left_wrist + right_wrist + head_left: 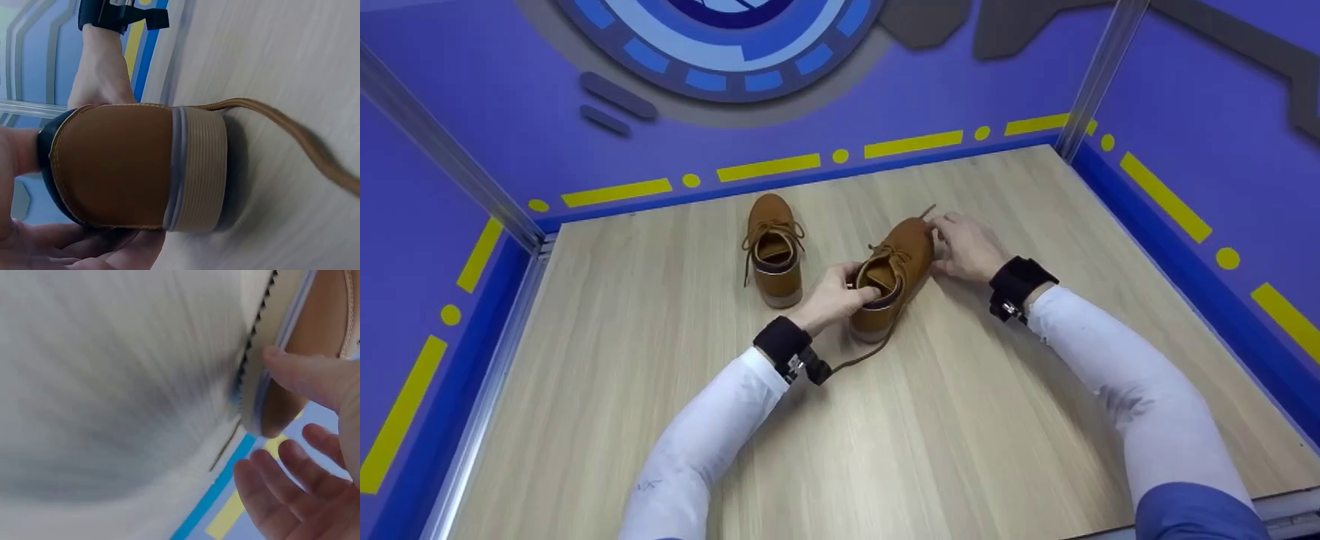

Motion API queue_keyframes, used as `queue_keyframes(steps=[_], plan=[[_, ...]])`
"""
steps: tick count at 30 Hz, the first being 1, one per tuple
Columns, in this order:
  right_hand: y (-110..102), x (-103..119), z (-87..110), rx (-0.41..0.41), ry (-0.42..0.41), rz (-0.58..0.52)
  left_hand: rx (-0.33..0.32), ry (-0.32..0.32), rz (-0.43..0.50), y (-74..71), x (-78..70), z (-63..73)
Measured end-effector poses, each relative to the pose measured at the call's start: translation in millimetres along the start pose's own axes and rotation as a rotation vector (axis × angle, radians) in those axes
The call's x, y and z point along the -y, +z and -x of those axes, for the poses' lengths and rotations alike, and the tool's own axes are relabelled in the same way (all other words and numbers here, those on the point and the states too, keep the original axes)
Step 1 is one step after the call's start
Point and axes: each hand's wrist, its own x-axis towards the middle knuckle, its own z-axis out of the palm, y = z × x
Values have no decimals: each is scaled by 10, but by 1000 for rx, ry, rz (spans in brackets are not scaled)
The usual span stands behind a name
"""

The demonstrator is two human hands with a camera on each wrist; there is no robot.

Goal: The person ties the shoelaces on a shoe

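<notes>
A brown lace-up shoe (911, 251) stands on the wooden table, toe pointing away and slightly right. My left hand (832, 298) grips its collar, the thumb hooked into the opening and the fingers along the left side. In the left wrist view, the shoe's heel (115, 169) fills the middle. Beside the toe is my right hand (969, 247); in the right wrist view its thumb touches the edge of the sole (259, 391), while the other fingers spread loosely around the toe. A loose brown lace (281, 121) trails on the table behind the heel.
To the left stands the matching brown shoe (774, 251), its laces tied in a bow. A lace end (928, 211) sticks out past the held shoe's toe. Blue walls (780, 142) with yellow markings enclose the table (607, 337) at the back and sides.
</notes>
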Motion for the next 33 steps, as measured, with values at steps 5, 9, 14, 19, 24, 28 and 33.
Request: queue_keyframes(steps=[5,9,14,19,24,28,33], plan=[[130,40,-139,53,9,-93,27,-55,80,5,-25,25],[186,136,-272,101,15,-116,21,-88,122,15,-32,23],[182,268,-358,79,79,-135,-20,-90,109,30,-29,22],[44,394,-246,45,268,-323,-16,-94,94,53,-26,37],[-137,487,-83,391,442,-635,-35,-126,65,76,-68,80],[-166,519,-3,570,482,-650,-42,-121,26,98,-83,90],[-125,555,34,510,517,-664,-54,-115,-38,104,-77,100]])
